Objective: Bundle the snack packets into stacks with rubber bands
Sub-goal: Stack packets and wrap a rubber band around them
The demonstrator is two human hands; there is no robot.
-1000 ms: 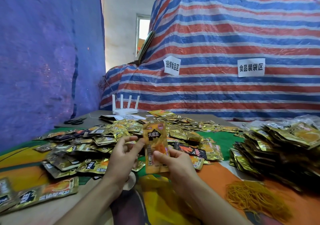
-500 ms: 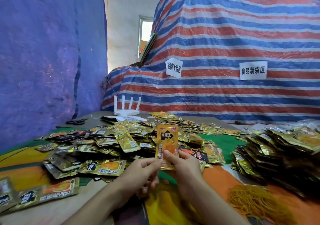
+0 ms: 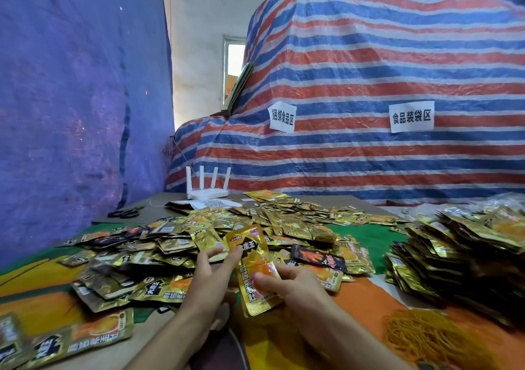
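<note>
My right hand [image 3: 287,287] grips a small upright stack of gold and orange snack packets [image 3: 255,258], thumb pressed on its front. My left hand [image 3: 207,278] stretches with straight fingers, its fingertips touching the stack's upper left edge and a gold packet in the loose pile [image 3: 170,244] behind it. That pile spreads across the table's left and middle. A heap of yellow rubber bands [image 3: 426,338] lies at the lower right, clear of both hands.
Piled packets [image 3: 460,244] fill the right side. Black scissors [image 3: 125,213] and a white router [image 3: 206,190] sit at the table's far left. A striped tarp [image 3: 369,85] with two paper labels rises behind, and a blue sheet [image 3: 71,99] hangs on the left.
The held stack has tilted and come lower and nearer. My left hand has left its pinch at the stack's bottom and stretched its fingers up toward the pile.
</note>
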